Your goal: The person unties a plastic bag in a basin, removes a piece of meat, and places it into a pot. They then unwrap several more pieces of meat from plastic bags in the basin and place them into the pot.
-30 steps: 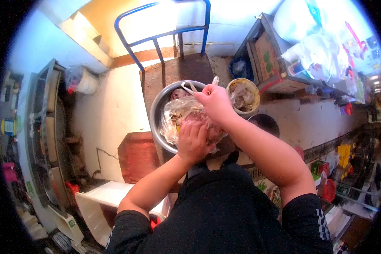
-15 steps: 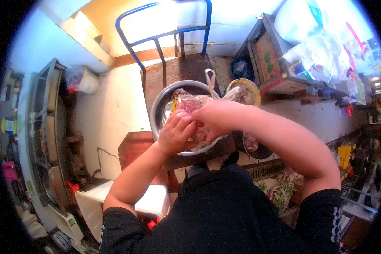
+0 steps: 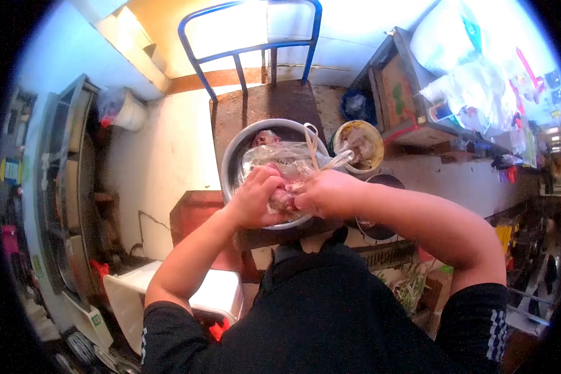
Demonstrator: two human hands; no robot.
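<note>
In front of me stands a metal basin (image 3: 229, 159) holding a clear plastic bag (image 3: 274, 153) with pinkish raw meat (image 3: 283, 199) at its near side. My left hand (image 3: 257, 194) is closed on the near left part of the bag, fingers curled over it. My right hand (image 3: 324, 192) pinches the bag's plastic on the right, close to the left hand; its fingertips are partly hidden. A knotted plastic tie (image 3: 312, 144) stands up at the bag's right. Another dark reddish piece (image 3: 266, 138) lies at the basin's far side.
The basin sits on a flat trolley with a blue handle (image 3: 255, 48). Right of it are a yellow-rimmed bucket (image 3: 380, 149) with plastic inside and a dark bowl (image 3: 375, 232). A white plastic chair (image 3: 221, 293) is at lower left. A wooden cabinet (image 3: 396, 93) stands at right.
My right hand has moved down and slightly right, with its fingers now beside the meat. More of the bag's clear plastic shows beyond my hands, and the bucket's contents are in view.
</note>
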